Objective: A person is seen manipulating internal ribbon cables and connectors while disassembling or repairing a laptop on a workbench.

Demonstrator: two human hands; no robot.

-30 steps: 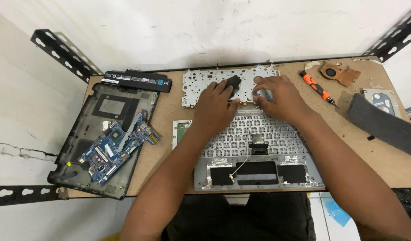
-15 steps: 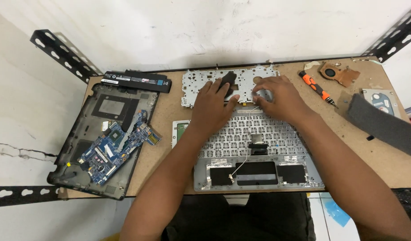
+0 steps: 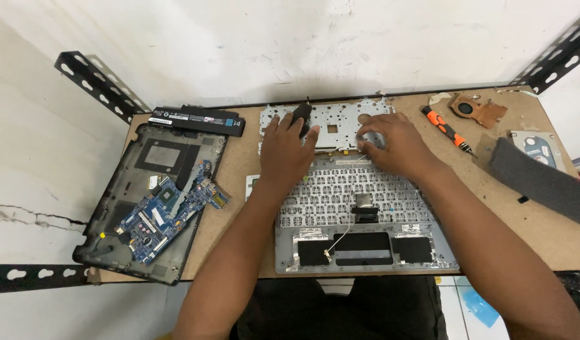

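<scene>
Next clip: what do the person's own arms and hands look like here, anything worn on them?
Both arms are bare along their whole visible length: no sleeves show. The left hand and right hand wear no gloves, and no rings, watch or wristband can be made out. No cables, straps or markings on either arm. Fingernails are short as far as the head view shows.

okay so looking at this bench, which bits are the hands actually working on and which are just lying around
In hand:
left hand on a small black part
right hand on the perforated metal plate
grey laptop palmrest under both hands

Lying about:
blue circuit board in the black bottom case
black battery
orange screwdriver
copper fan
grey foam pad
</scene>
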